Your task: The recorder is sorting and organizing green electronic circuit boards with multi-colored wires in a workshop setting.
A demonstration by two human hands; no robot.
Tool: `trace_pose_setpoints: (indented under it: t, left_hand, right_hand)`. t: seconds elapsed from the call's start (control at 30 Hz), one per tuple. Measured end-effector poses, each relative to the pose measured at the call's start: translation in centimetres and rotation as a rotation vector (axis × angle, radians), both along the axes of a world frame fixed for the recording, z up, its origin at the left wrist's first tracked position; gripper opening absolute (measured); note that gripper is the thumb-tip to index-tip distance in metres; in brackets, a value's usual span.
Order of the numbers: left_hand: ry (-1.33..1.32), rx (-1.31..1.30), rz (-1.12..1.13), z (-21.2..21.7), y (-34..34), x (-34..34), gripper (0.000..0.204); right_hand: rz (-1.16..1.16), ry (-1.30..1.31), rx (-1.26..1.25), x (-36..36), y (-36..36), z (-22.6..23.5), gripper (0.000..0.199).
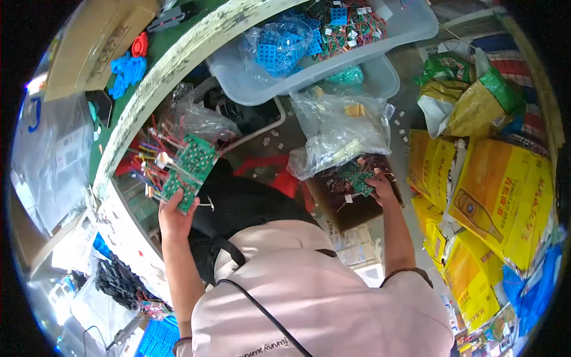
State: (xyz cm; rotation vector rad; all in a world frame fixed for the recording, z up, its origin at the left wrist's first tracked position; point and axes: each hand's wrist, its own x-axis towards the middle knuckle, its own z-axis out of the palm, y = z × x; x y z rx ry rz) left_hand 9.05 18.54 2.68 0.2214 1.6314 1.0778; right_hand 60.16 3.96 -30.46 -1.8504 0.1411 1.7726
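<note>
My left hand (pixel 176 215) is closed on the near edge of a green circuit board (pixel 198 156) with many coloured wires fanning off its left side. Beside the workbench edge, that board is held up and tilted. Over on the right, my right hand (pixel 382 189) has its fingers closed on a smaller green circuit board (pixel 359 182), with wires around it. This board is at the top of a brown box (pixel 351 215) that holds more boards and wires. Part of the box lies under a clear plastic bag (pixel 342 134).
Ahead stands a translucent plastic tub (pixel 262 89) with blue plastic parts and wired boards. Yellow cartons (pixel 502 202) and sacks (pixel 470 98) line the right side. A curved, worn bench edge (pixel 143 101) runs along the left. Small white scraps (pixel 273 140) dot the floor.
</note>
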Motion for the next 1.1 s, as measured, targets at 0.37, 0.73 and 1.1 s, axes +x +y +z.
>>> trace_pose_setpoints:
  t: [0.37,0.73,1.1]
  left_hand:
    - [-0.226,0.149,-0.104,-0.7,-5.6,-0.9,0.031]
    - [-0.223,0.54,0.194,6.0,-11.1,-7.2,0.033]
    - [0.158,0.77,0.965,12.2,-31.5,-9.4,0.041]
  right_hand:
    - [0.419,0.364,0.368,2.2,6.1,20.3,0.053]
    - [0.735,0.612,1.008,-31.6,22.8,42.2,0.058]
    - [1.085,1.146,0.851,-54.6,15.0,46.6,0.056]
